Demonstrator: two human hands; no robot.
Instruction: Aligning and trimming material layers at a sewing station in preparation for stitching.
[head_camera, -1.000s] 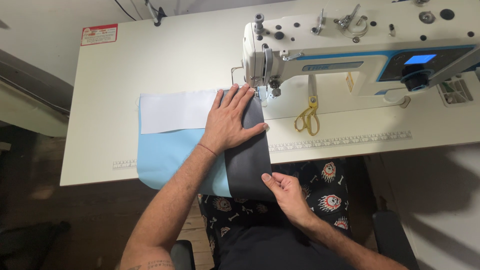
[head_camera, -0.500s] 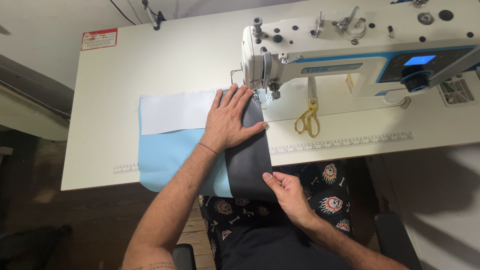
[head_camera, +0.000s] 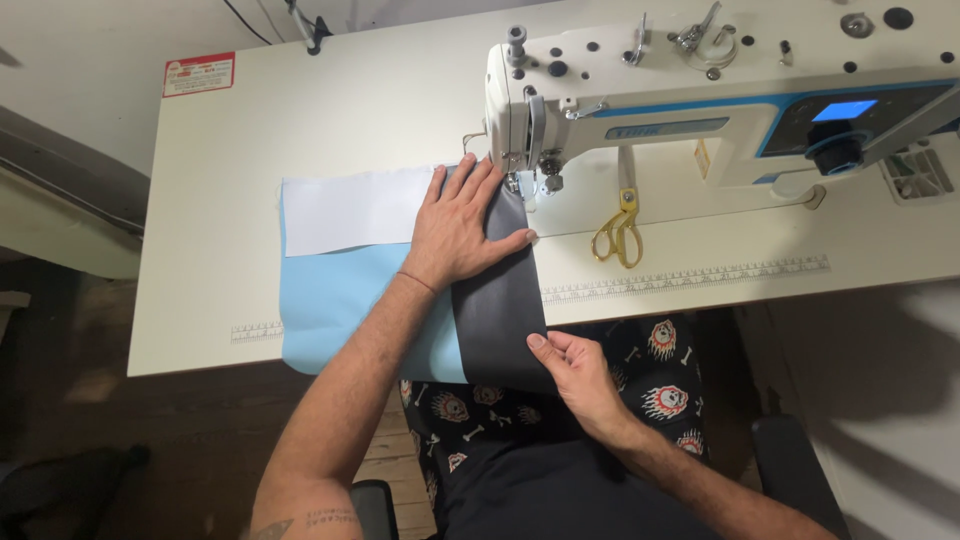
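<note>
Little has changed since a moment ago: my left hand (head_camera: 462, 225) still lies flat, fingers spread, pressing the dark grey strip of smooth woven fabric (head_camera: 500, 300) just before the needle of the white sewing machine (head_camera: 700, 110). My right hand (head_camera: 575, 375) still pinches the strip's lower end, hanging past the near edge of the cream sewing table (head_camera: 300, 130). Beneath it lie a pale blue cloth panel (head_camera: 335, 305) and a white rectangular piece (head_camera: 345, 210). Gold-handled scissors (head_camera: 618, 228) rest under the machine arm.
</note>
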